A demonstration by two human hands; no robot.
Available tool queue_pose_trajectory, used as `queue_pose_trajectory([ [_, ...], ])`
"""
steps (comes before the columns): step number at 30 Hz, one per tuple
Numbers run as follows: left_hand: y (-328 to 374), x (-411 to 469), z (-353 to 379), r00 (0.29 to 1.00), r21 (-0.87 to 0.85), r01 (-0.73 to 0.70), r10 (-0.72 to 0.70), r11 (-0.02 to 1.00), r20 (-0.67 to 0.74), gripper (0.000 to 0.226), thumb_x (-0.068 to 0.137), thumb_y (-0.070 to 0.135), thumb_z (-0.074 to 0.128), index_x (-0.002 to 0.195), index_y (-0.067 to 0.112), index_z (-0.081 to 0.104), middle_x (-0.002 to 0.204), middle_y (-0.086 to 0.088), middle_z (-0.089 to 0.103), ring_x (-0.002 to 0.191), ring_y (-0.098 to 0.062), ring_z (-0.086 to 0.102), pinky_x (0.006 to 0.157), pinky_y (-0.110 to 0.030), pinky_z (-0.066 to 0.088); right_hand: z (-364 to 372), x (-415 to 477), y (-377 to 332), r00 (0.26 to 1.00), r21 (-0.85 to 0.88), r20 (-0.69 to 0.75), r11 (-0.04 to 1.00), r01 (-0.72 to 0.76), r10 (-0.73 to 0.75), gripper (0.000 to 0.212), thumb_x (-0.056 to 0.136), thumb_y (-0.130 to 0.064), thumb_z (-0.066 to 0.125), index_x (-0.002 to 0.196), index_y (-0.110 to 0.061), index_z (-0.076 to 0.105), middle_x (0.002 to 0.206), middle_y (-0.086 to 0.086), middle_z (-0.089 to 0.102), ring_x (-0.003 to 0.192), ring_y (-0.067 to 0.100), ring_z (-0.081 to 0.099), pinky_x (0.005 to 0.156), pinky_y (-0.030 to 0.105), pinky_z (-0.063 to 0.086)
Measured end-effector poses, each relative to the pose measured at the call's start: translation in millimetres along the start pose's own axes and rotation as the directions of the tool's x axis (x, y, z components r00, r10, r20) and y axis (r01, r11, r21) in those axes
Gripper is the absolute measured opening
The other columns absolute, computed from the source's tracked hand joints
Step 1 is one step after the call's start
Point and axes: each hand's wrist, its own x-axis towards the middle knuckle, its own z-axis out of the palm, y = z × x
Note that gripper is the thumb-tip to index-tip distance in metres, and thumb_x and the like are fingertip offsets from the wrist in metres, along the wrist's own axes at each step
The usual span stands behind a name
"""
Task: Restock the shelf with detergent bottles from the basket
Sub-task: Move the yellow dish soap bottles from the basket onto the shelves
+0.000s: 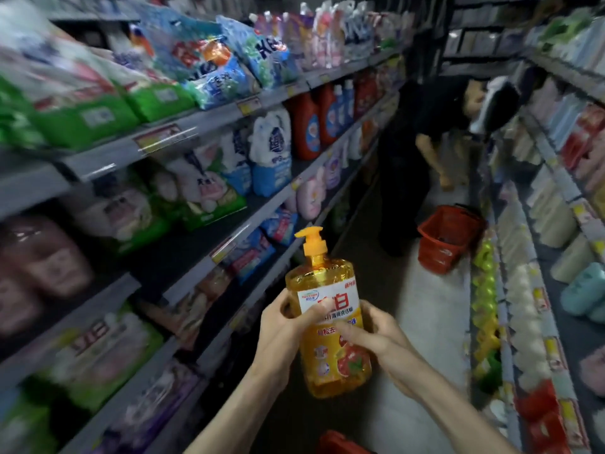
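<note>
Clear amber plastic pump bottle of detergent upright mid-aisle, long axis vertical, clasped around the label by left hand and right hand; grey metal shelving leftward (left hand nearer).

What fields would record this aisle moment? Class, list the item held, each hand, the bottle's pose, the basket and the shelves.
item held: orange pump bottle
left hand: grips the bottle's left side, thumb on the label
right hand: grips its right side
pose: roughly upright, top leaning slightly left, held above the aisle floor
red basket: on the floor ahead, by the right-hand shelves
left shelves: stocked with detergent bags and bottles
other: second person further down, blurred
</note>
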Motion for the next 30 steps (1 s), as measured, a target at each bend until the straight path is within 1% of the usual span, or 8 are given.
queue_pose_trajectory([
  [7, -10.9, -64.9, -42.8, 0.974, 0.063, 0.031, -0.016, 0.997, -0.225, 0.045, 0.092, 0.034, 0.079, 0.133, 0.027, 0.061, 0.124, 0.004, 0.076, 0.113, -0.017, 0.074, 0.101, -0.047, 0.057, 51.1, 5.6, 16.6, 0.968, -0.083, 0.249, 0.996, -0.013, 0.033, 0.069, 0.072, -0.056, 0.082, 0.132, -0.028, 0.061, 0.12, -0.007, 0.077, 0.114, 0.01, 0.072, 0.096, 0.033, 0.055],
  [10, -10.2, -99.8, -75.8, 0.95, 0.06, 0.051, -0.03, 0.997, -0.312, 0.053, 0.091, 0.043, 0.082, 0.136, 0.032, 0.057, 0.13, 0.005, 0.073, 0.118, -0.019, 0.073, 0.103, -0.051, 0.057, 93.1, 2.2, 21.3, 0.932, -0.094, 0.36, 0.996, -0.006, 0.04, 0.059, 0.078, -0.052, 0.081, 0.129, -0.03, 0.062, 0.118, -0.009, 0.077, 0.115, 0.009, 0.071, 0.094, 0.031, 0.054],
  [12, -5.3, -126.8, -98.0, 0.919, 0.083, 0.039, -0.003, 0.996, -0.394, 0.054, 0.09, 0.042, 0.082, 0.136, 0.034, 0.056, 0.127, 0.009, 0.074, 0.115, -0.014, 0.073, 0.098, -0.041, 0.06, 126.2, -2.1, 19.6, 0.907, -0.098, 0.419, 0.995, 0.003, 0.038, 0.053, 0.082, -0.05, 0.082, 0.126, -0.03, 0.062, 0.114, -0.012, 0.078, 0.113, 0.007, 0.072, 0.092, 0.028, 0.055],
  [14, 1.5, -157.9, -118.6, 0.884, 0.082, 0.021, 0.019, 0.996, -0.468, 0.052, 0.092, 0.034, 0.079, 0.138, 0.033, 0.055, 0.126, 0.01, 0.074, 0.114, -0.011, 0.073, 0.091, -0.032, 0.062, 160.7, -7.0, 15.7, 0.879, -0.099, 0.476, 0.995, 0.027, 0.024, 0.064, 0.077, -0.054, 0.084, 0.13, -0.024, 0.062, 0.117, -0.006, 0.078, 0.114, 0.011, 0.073, 0.098, 0.036, 0.057],
  [17, 9.0, -209.4, -144.8, 0.831, 0.097, 0.017, 0.04, 0.995, -0.555, 0.06, 0.089, 0.046, 0.082, 0.141, 0.041, 0.054, 0.132, 0.01, 0.071, 0.121, -0.012, 0.07, 0.099, -0.042, 0.06, 210.3, -18.1, 6.2, 0.826, -0.079, 0.563, 0.996, 0.035, 0.016, 0.072, 0.076, -0.054, 0.088, 0.132, -0.015, 0.063, 0.119, 0.002, 0.079, 0.113, 0.019, 0.074, 0.101, 0.045, 0.057],
  [20, 18.3, -265.7, -165.1, 0.764, 0.117, -0.014, 0.086, 0.993, -0.639, 0.049, 0.095, 0.043, 0.076, 0.14, 0.039, 0.058, 0.132, 0.009, 0.072, 0.121, -0.013, 0.07, 0.102, -0.044, 0.059, 263.7, -40.5, -5.6, 0.768, -0.08, 0.64, 0.994, 0.078, -0.008, 0.054, 0.083, -0.039, 0.083, 0.128, -0.013, 0.066, 0.115, 0.003, 0.08, 0.109, 0.022, 0.076, 0.095, 0.045, 0.061],
  [25, 45.7, -373.1, -193.5, 0.629, 0.216, -0.07, 0.211, 0.974, -0.748, 0.041, 0.103, 0.028, 0.064, 0.143, 0.031, 0.058, 0.128, 0.004, 0.075, 0.118, -0.017, 0.073, 0.1, -0.044, 0.059, 357.1, -108.3, -22.6, 0.647, -0.047, 0.759, 0.984, 0.174, -0.078, 0.054, 0.08, -0.035, 0.082, 0.125, -0.011, 0.066, 0.108, 0.006, 0.081, 0.094, 0.026, 0.079, 0.072, 0.038, 0.064],
  [30, 62.4, -480.1, -221.5, 0.519, 0.293, -0.067, 0.284, 0.954, -0.806, 0.041, 0.104, 0.03, 0.062, 0.145, 0.029, 0.058, 0.127, 0.001, 0.076, 0.117, -0.021, 0.073, 0.097, -0.044, 0.061, 434.7, -191.8, -31.4, 0.533, -0.031, 0.839, 0.97, 0.241, -0.106, 0.056, 0.08, -0.037, 0.084, 0.127, -0.014, 0.064, 0.109, 0.001, 0.081, 0.097, 0.019, 0.079, 0.078, 0.035, 0.065],
])
